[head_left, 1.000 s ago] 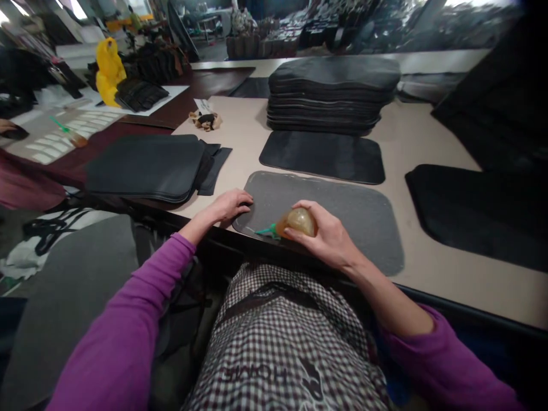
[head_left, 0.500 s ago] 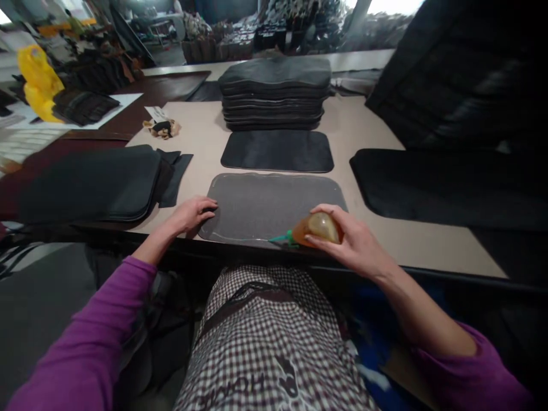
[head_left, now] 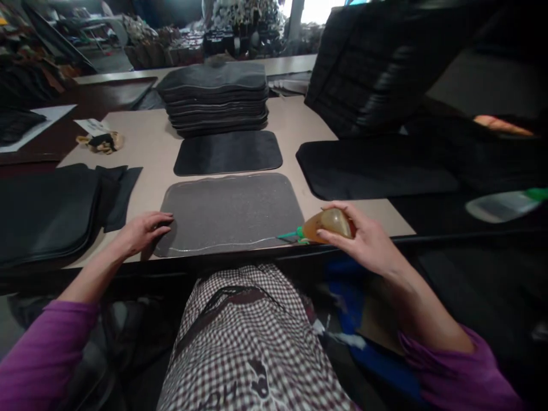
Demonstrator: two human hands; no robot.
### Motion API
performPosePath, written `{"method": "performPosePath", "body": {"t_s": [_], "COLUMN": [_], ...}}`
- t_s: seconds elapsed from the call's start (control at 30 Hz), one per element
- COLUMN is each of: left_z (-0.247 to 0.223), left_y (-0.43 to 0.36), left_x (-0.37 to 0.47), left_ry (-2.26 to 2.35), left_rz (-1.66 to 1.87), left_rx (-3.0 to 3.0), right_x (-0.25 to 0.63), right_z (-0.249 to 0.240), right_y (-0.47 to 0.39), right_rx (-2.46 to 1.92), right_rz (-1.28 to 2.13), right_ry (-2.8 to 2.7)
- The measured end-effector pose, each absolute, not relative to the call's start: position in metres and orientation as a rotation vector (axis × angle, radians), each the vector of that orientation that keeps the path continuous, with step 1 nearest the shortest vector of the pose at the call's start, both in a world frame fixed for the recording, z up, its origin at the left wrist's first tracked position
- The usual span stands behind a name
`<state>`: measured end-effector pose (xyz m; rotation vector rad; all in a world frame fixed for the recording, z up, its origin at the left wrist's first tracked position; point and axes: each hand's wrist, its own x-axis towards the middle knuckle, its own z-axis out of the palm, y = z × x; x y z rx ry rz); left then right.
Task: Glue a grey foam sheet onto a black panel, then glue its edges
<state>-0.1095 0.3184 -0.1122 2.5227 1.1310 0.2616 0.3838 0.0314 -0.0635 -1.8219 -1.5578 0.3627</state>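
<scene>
A grey panel (head_left: 231, 211) with rounded corners lies flat at the table's front edge, a thin shiny line of glue along its front and back edges. My right hand (head_left: 363, 237) is closed around a squeeze bottle (head_left: 314, 226) of amber liquid, tilted so its green nozzle points left. The nozzle tip is at the panel's front edge, towards the right corner, where the shiny line ends. At the panel's left edge rests my left hand (head_left: 143, 233), thumb and fingers parted with fingertips on the panel.
Behind the panel lies a black panel (head_left: 229, 152), then a tall stack of black panels (head_left: 216, 100). More black pieces lie left (head_left: 47, 211) and right (head_left: 372, 168). A second bottle (head_left: 499, 206) with a green cap lies far right. A crumpled scrap (head_left: 103, 141) sits back left.
The camera view has swung right, so the table appears shifted left. Along the front edge, the bottle has moved right with my right hand, and the shiny line is longer.
</scene>
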Motion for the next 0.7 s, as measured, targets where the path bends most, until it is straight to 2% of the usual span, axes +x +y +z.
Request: {"method": "performPosePath", "body": {"t_s": [0.5, 0.7], "left_z": [-0.113, -0.114], "left_y": [0.322, 0.322], "left_x": [-0.111, -0.111], "left_ry": [1.153, 1.154], "left_rz": [0.224, 0.2], "left_rx": [2.551, 2.568], "right_x": [0.431, 0.424], "right_z": [-0.087, -0.106], "right_y": [0.003, -0.008], "right_rx": [-1.849, -1.858], "right_rz": [0.161, 0.308], "right_ry": [-1.184, -1.11]}}
